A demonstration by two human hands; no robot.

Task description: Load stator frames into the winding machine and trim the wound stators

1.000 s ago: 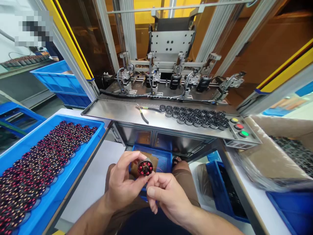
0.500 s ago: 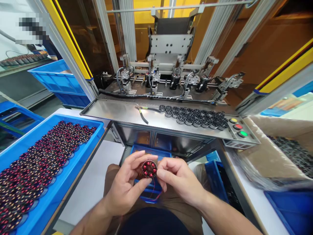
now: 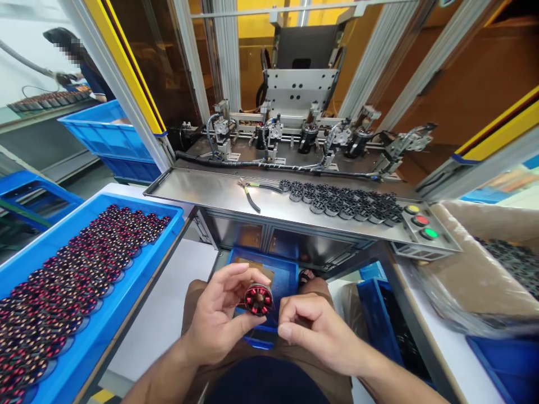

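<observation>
My left hand (image 3: pixel 219 311) is closed around the edge of a motor stator (image 3: pixel 258 301) wound with red wire, gripping it between thumb and fingers. The stator's slotted round face is turned up towards me, above my lap. Just right of it, my right hand (image 3: pixel 314 328) is closed, thumb against curled forefinger, a small gap away from the stator. A thin strand seems to run near those fingertips, but what they pinch is too small to make out.
A blue tray (image 3: pixel 168 224) on the left holds many wound stators. On the machine's metal ledge (image 3: pixel 193 188) lie pliers (image 3: pixel 250 193) and rows of black-and-grey rings (image 3: pixel 345 201), beside push buttons (image 3: pixel 421 220). At right stands a lined carton (image 3: pixel 475 275). A co-worker (image 3: pixel 90 67) is at far left.
My right hand has drawn away from the stator to the right and slightly down. The stator has turned a little in my left hand. The view has shifted slightly.
</observation>
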